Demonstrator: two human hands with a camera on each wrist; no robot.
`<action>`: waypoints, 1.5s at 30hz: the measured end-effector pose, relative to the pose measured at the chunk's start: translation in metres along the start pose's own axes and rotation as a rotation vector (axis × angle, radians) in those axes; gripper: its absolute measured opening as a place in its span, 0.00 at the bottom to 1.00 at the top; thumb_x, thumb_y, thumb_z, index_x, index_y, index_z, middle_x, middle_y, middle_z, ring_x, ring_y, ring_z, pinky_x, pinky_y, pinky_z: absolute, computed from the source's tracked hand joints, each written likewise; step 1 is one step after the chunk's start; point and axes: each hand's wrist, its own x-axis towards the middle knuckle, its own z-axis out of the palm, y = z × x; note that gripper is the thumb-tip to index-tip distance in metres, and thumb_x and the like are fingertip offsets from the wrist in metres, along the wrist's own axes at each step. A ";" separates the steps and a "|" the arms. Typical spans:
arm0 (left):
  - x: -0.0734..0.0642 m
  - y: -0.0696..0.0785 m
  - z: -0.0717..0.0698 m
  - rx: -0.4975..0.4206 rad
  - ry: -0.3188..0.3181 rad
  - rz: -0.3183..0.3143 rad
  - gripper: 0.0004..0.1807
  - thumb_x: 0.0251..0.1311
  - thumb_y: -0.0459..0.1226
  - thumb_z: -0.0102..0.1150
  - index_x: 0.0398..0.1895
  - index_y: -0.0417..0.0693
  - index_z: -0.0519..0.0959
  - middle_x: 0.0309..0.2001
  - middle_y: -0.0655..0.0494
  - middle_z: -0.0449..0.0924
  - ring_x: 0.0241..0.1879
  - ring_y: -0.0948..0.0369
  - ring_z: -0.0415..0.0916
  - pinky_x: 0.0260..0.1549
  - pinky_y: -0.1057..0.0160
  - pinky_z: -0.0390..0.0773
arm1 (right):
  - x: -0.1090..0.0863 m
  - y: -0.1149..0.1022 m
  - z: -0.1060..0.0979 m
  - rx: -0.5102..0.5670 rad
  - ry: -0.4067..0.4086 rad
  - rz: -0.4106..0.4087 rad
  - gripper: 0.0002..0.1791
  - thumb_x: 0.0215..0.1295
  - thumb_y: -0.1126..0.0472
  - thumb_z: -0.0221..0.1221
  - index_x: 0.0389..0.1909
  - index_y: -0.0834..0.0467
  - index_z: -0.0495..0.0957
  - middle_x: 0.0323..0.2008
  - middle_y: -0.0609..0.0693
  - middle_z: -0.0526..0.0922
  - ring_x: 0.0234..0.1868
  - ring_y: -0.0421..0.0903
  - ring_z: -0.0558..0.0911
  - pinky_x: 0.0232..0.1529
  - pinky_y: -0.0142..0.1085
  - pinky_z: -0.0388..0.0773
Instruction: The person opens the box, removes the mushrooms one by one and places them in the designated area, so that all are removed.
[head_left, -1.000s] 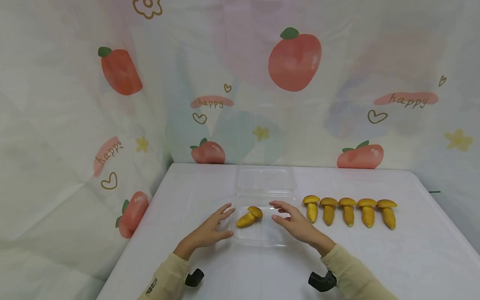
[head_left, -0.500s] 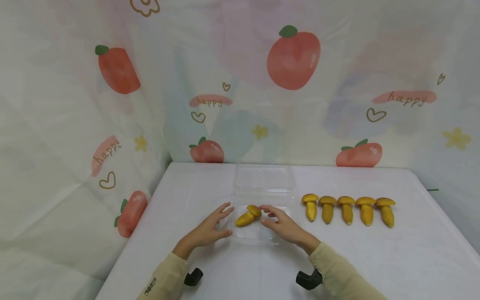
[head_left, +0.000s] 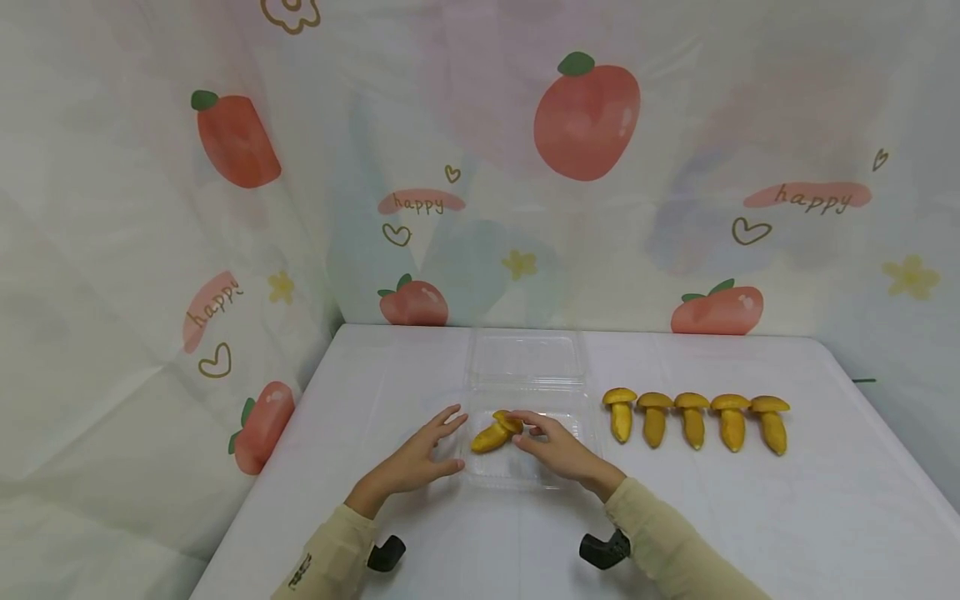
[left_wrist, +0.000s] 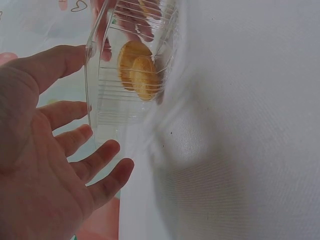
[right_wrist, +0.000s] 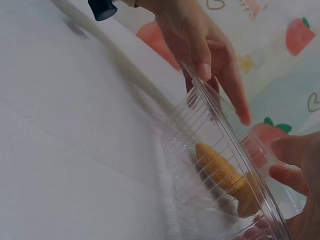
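Note:
A clear plastic clamshell box lies on the table with its lid folded back, and one yellow-brown mushroom lies tilted in its base. My left hand is at the box's left side, fingers spread. In the left wrist view, the thumb-side fingertips of that hand touch or nearly touch the clear rim. My right hand reaches over the base from the right, its fingertips beside the mushroom's cap. The right wrist view shows these fingers above the mushroom, partly cut off by the frame; contact with the cap is unclear.
Several similar mushrooms, such as the nearest one, stand in a row to the right of the box, caps toward the back. The clear lid lies behind the base. A fruit-printed cloth hangs along the table's back edge.
My right hand has moved left, from the box's right side to the mushroom's cap. My left hand has stayed at the left rim, and the mushroom lies as before.

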 end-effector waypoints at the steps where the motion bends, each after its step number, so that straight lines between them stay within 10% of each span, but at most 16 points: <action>1: 0.000 0.000 0.000 0.000 -0.001 0.001 0.39 0.68 0.39 0.61 0.79 0.44 0.57 0.83 0.43 0.43 0.80 0.39 0.46 0.71 0.31 0.59 | 0.001 0.000 0.000 -0.005 -0.002 -0.004 0.25 0.78 0.58 0.51 0.71 0.63 0.68 0.72 0.63 0.69 0.67 0.65 0.71 0.67 0.60 0.69; 45: 0.001 -0.001 0.001 -0.012 -0.003 0.013 0.39 0.68 0.38 0.60 0.79 0.41 0.57 0.82 0.41 0.43 0.79 0.38 0.47 0.67 0.30 0.65 | 0.015 0.004 0.005 -0.040 -0.060 -0.140 0.29 0.70 0.67 0.59 0.70 0.68 0.67 0.70 0.65 0.71 0.70 0.65 0.68 0.70 0.61 0.63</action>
